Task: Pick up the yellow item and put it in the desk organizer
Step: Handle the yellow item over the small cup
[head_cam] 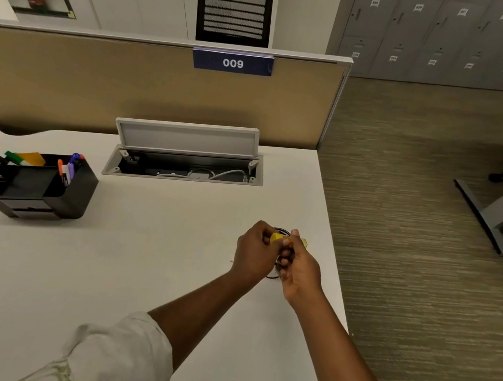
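Note:
A small yellow item is pinched between the fingertips of both hands, above the right part of the white desk. My left hand and my right hand are closed on it side by side, and most of it is hidden by the fingers. Something dark and round lies under the hands; I cannot make out what it is. The black desk organizer stands far to the left on the desk, holding several markers and pens.
An open cable tray with its grey lid up is set into the desk's back edge. A beige partition labelled 009 closes the far side. The desk's right edge drops to carpet just beside my right hand.

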Available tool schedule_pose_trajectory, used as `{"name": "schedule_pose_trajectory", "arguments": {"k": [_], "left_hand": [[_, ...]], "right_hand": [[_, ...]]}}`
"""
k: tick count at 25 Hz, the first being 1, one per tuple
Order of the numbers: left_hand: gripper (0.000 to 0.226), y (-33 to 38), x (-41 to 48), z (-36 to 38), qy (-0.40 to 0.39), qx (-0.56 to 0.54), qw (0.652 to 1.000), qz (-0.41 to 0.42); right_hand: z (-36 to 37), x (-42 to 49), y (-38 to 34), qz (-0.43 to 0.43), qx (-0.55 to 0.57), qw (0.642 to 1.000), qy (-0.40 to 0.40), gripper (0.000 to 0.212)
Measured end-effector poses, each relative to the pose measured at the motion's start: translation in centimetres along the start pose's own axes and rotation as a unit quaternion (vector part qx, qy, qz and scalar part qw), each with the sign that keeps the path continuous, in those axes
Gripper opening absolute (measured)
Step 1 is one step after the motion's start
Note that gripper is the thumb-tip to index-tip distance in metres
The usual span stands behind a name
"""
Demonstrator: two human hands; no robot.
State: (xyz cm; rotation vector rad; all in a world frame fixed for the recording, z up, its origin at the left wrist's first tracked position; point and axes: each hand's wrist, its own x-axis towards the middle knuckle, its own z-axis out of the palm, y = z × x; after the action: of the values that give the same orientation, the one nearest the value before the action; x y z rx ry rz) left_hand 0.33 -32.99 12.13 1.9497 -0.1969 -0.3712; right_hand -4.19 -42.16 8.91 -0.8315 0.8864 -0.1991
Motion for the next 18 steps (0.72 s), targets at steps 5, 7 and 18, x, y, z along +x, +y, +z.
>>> {"name": "schedule_pose_trajectory", "arguments": {"k": [5, 7, 18], "left_hand": [[0.019, -0.2, 0.6, 0.4, -0.001, 0.010, 1.000, -0.011], [0.017, -0.3, 0.8, 0.4, 0.001, 0.011, 1.000, -0.008], [0.015, -0.1, 1.6, 0.5, -0.015, 0.020, 1.000, 0.018]], "right_hand": [[-0.1, 0.8, -0.3, 0.004, -0.026, 1.000, 0.001, 0.029], [-0.1, 1.0, -0.5, 0.006, -0.027, 1.000, -0.004, 0.028], [0.1, 2.1, -1.1, 0.011, -0.056, 0.998, 0.008, 0.033]]}}
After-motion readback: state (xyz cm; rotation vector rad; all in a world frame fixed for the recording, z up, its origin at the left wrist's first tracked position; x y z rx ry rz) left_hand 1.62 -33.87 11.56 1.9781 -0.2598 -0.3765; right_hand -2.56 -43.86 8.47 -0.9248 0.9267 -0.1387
